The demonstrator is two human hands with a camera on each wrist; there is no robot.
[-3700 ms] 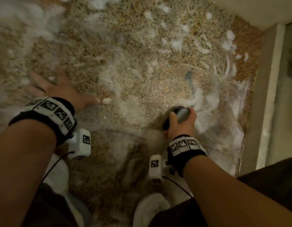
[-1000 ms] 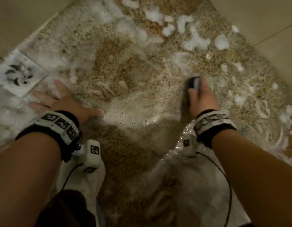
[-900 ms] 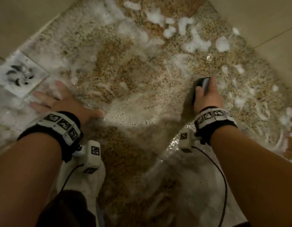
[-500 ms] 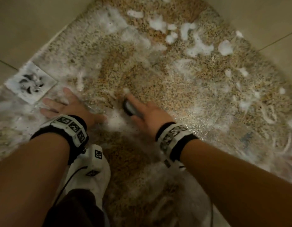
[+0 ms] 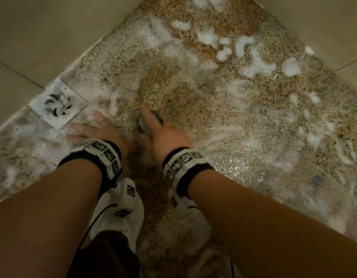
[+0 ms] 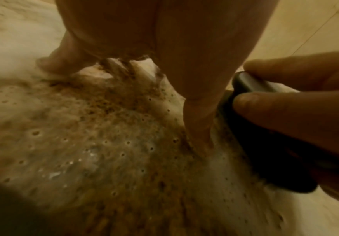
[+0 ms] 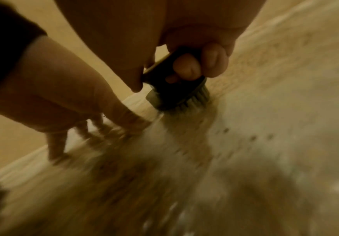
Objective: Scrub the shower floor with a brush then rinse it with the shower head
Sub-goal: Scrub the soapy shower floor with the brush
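Observation:
My right hand (image 5: pixel 163 133) grips a small dark scrub brush (image 5: pixel 146 122) and presses its bristles onto the speckled shower floor (image 5: pixel 223 117), just right of my left hand. In the right wrist view the brush (image 7: pixel 174 86) shows pale bristles against the wet floor, with my fingers (image 7: pixel 186 68) curled over its back. My left hand (image 5: pixel 95 129) lies flat on the foamy floor with straight fingers, beside the drain. The left wrist view shows my left fingers (image 6: pixel 196 111) pressing down and the brush (image 6: pixel 265 143) close at the right. No shower head is in view.
A square white drain cover (image 5: pixel 57 103) sits at the left by the wall. Tiled walls (image 5: pixel 43 37) close in at left and top right. White foam patches (image 5: pixel 253 65) lie across the far floor. My white shoes (image 5: pixel 121 215) stand below my wrists.
My right hand swept the brush from the right side of the floor leftward to beside my left hand. The left hand stayed planted near the drain.

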